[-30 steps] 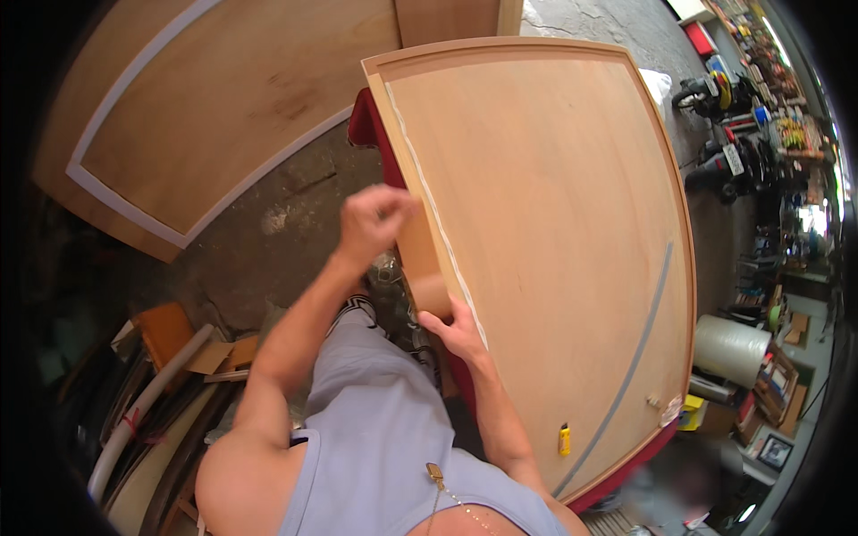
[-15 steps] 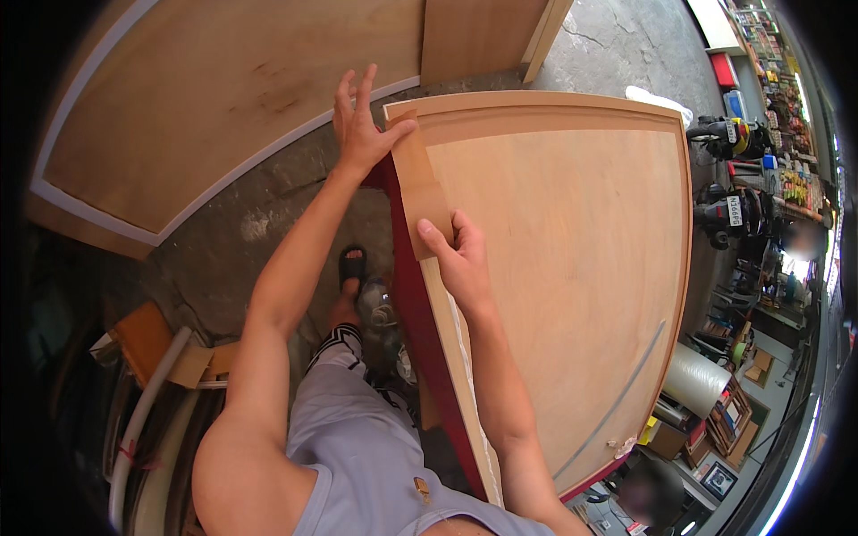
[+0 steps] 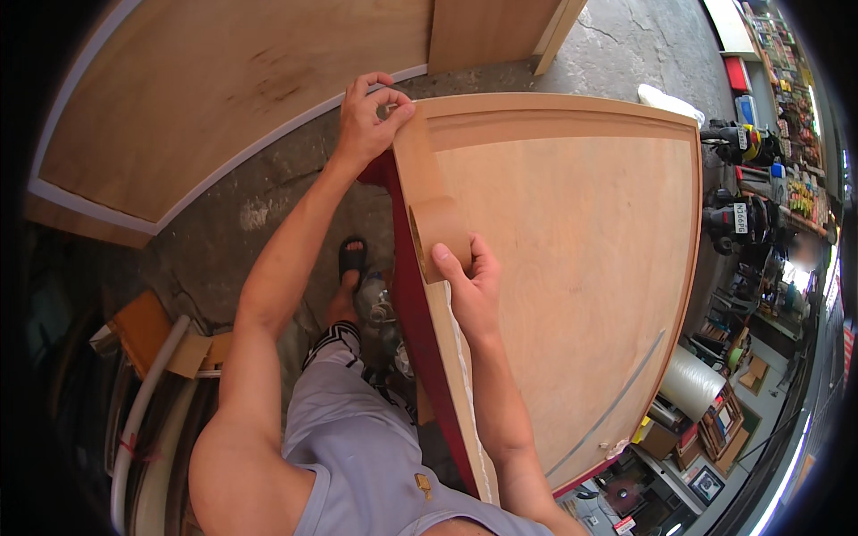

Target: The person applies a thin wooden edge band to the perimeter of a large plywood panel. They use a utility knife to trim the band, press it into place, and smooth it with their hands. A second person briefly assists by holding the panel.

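Note:
A large framed wooden panel (image 3: 563, 259) lies in front of me, with brown tape along its far and right edges. My right hand (image 3: 475, 290) grips a wide roll of brown tape (image 3: 442, 223) at the panel's left edge, thumb on the near side. From the roll a strip of tape (image 3: 414, 156) runs up to the far left corner. There my left hand (image 3: 368, 123) pinches the strip's end, thumb and forefinger together and the other fingers curled. Dark red material (image 3: 416, 295) hangs along the side below the edge. Nearer me, the bare frame edge (image 3: 456, 357) carries a whitish line.
Another wooden panel with a pale border (image 3: 295, 71) stands at the far left. Boards and a grey tube (image 3: 134, 420) are stacked at lower left. Plastic bottles (image 3: 380, 308) sit on the floor by my foot. Motorbikes (image 3: 728, 214), shelves and a plastic-wrapped roll (image 3: 693, 380) are at right.
My right hand and the roll have come slightly nearer me along the edge, with more strip showing. My left fingers, spread before, have curled in to a pinch at the corner.

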`<act>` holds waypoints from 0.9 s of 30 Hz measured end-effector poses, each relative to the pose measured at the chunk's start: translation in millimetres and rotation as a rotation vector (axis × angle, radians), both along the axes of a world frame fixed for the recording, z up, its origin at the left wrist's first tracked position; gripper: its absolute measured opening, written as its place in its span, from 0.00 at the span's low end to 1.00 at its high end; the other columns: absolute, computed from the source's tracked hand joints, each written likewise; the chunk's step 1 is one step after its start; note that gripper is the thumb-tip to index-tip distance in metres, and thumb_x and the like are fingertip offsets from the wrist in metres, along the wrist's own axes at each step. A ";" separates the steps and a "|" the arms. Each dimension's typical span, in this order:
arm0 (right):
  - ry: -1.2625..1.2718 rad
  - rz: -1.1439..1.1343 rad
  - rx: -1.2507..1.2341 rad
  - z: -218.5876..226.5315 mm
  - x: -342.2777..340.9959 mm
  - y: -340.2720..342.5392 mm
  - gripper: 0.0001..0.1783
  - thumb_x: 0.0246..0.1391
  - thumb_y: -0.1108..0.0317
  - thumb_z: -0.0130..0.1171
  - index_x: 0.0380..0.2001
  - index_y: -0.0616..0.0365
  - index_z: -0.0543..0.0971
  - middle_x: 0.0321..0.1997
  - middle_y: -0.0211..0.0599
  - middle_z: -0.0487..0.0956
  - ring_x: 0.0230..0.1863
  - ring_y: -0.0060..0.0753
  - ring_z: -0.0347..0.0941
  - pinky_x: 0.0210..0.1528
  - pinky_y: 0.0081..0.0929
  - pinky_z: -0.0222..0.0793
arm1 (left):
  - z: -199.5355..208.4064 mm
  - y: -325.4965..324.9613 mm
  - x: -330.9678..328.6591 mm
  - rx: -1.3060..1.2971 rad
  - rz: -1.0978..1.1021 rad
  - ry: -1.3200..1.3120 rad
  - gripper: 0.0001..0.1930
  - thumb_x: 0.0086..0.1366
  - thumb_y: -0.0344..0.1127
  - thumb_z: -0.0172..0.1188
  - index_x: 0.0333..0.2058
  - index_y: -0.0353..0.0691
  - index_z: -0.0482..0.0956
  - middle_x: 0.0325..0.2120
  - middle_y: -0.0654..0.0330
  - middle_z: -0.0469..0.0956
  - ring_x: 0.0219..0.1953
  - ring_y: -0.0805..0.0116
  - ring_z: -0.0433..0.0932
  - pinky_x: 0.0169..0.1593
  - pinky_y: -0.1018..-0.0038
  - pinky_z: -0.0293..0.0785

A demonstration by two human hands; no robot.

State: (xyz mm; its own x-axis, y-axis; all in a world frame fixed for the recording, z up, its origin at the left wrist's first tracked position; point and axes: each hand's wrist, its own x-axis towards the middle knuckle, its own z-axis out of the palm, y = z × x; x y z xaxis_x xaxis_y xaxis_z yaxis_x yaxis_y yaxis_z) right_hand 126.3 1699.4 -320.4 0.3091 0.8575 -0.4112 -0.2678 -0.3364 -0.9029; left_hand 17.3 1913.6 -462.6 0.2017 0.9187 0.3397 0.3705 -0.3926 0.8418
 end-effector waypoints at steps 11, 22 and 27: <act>0.008 0.037 0.025 -7.1 5.7 5.1 0.13 0.60 0.67 0.62 0.43 0.65 0.75 0.37 0.31 0.80 0.36 0.16 0.74 0.38 0.17 0.70 | -2.8 7.3 6.0 0.109 0.021 0.092 0.08 0.52 0.44 0.69 0.27 0.51 0.85 0.45 0.63 0.73 0.51 0.59 0.69 0.55 0.60 0.61; 0.029 0.030 0.012 -9.2 4.9 5.1 0.14 0.60 0.68 0.61 0.43 0.65 0.74 0.38 0.32 0.80 0.38 0.17 0.74 0.40 0.18 0.70 | -3.7 13.1 0.7 0.062 -0.072 0.068 0.08 0.53 0.43 0.69 0.30 0.50 0.85 0.45 0.63 0.73 0.52 0.58 0.69 0.56 0.60 0.63; 0.023 0.038 -0.015 -10.8 6.0 5.9 0.14 0.60 0.67 0.61 0.43 0.65 0.74 0.38 0.32 0.80 0.38 0.17 0.74 0.40 0.18 0.71 | -2.3 8.8 9.5 -0.013 0.060 -0.113 0.18 0.51 0.47 0.70 0.40 0.51 0.83 0.45 0.62 0.74 0.51 0.56 0.71 0.55 0.59 0.66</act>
